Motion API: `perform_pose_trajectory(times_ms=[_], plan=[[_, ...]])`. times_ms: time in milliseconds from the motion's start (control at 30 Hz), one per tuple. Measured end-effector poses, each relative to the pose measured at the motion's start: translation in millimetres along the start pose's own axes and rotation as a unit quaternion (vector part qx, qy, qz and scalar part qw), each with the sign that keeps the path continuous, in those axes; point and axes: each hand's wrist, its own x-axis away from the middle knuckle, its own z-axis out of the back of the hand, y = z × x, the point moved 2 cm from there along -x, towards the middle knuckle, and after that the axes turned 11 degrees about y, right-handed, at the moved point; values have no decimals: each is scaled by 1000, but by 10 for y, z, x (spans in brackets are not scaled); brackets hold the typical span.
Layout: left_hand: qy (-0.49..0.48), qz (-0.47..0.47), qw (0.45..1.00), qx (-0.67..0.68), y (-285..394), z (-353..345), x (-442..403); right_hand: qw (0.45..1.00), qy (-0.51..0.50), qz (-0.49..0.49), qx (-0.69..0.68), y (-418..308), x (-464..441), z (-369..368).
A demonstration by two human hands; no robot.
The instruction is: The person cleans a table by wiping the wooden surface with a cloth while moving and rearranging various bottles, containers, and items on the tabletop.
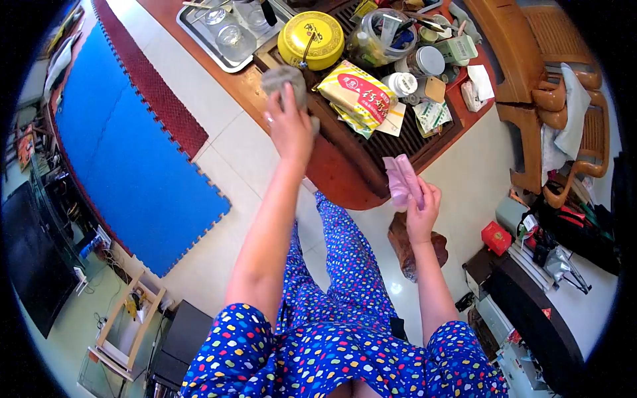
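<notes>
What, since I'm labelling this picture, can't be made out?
Head view only:
Grip of left hand on gray cloth: blurred, palm turned away.
Lower end of pink item: hidden by right hand.
Fine print on yellow tin: too small.
Far end of tray: cut by top edge.

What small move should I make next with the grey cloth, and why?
I'd probably slide the grey cloth toward the table's bare red corner: your left hand is on it, and your right holds the pink item apart from it.
</notes>
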Motion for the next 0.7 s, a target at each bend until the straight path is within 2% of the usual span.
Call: perform_pose_trajectory(times_ms=[100,200,267,300,333,467,500,533,633,700], plan=[[-78,37,996,11,251,92,497,999,39,-5,-1,10,-166,58],[-101,34,994,24,497,145,1068,998,67,-14,-15,49,-261,92],[-163,38,986,21,694,260,1399,997,71,3,4,62,-292,97],[-224,36,974,14,786,326,1549,997,70,7,4,61,-312,89],[-213,-66,975,-9,802,365,1673,997,75,1,1,66,-326,81],[-215,-243,946,-11,979,327,1719,996,92,-3,-4,19,-365,81],[-210,-313,926,-12,1028,295,1653,996,88,-1,-8,15,-358,67],[-210,-343,916,12,1092,206,1605,997,80,-1,-11,14,-363,51],[-215,-330,919,19,1134,93,1460,998,51,7,-23,15,-429,-7],[-312,-325,893,5,1125,145,1463,999,33,12,-37,19,-482,-39]])
